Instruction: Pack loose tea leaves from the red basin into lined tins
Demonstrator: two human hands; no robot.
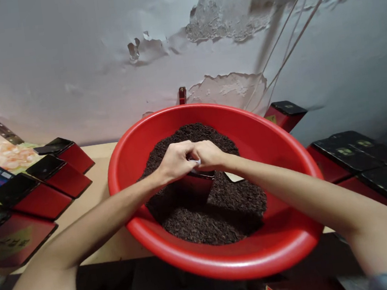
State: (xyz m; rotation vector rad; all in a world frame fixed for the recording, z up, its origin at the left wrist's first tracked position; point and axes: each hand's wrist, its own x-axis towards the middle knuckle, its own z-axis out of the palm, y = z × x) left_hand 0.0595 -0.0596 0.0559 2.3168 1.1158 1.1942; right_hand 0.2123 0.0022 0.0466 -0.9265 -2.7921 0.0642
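Observation:
My left hand [177, 160] and my right hand [209, 155] meet above a red tin [193, 188] with a dark rim. Both are closed, fingers pressed together. A small whitish, plastic-looking piece [195, 162] shows between them; most of it is hidden by the fingers. The tin stands in dark loose tea leaves [210, 227], inside a wide red basin [229, 265]. Beside the tin, partly under my right forearm, lies a flat cream-coloured piece [233, 176] whose kind I cannot make out.
Several red tins with black tops [53, 193] stand left of the basin on a pale wooden table [102, 168]. More red-and-black tins [343, 155] are at the right. Behind rises a peeling wall [98, 58], with cords [301, 33] hanging at the right.

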